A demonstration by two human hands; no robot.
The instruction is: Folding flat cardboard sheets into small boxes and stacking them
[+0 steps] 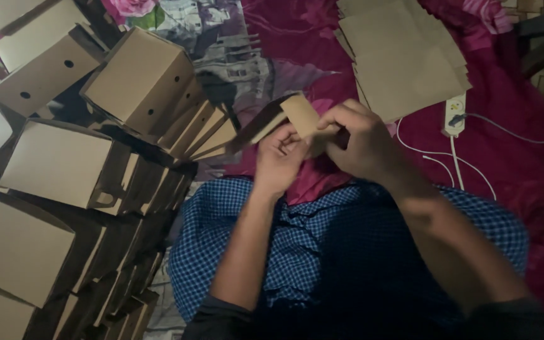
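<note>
I sit with my legs crossed under a blue checked cloth [297, 252], and in the middle of the frame both my hands are busy with one cardboard piece [288, 119], a half-formed box. My left hand [278, 157] supports it from below, the fingers curled and closed around its lower edge. My right hand [357, 141] comes over from the right side, the fingers bent and pinched on a flap; how tight the pinch is I cannot tell, because the light is weak. I judge that the step in hand is folding this flap to make the box stand up, and the next move needs a firm press along the crease while the left hand keeps the piece steady. On the left of the frame many folded boxes [140, 82] lie in a heap, some with small round holes in the side; what is inside them is not visible, the ones I can see into look empty. At the upper right a stack of flat cardboard sheets [404, 56] lies on the red flowered blanket [524, 151], and just beside it a white power strip [454, 113] with its cable.
</note>
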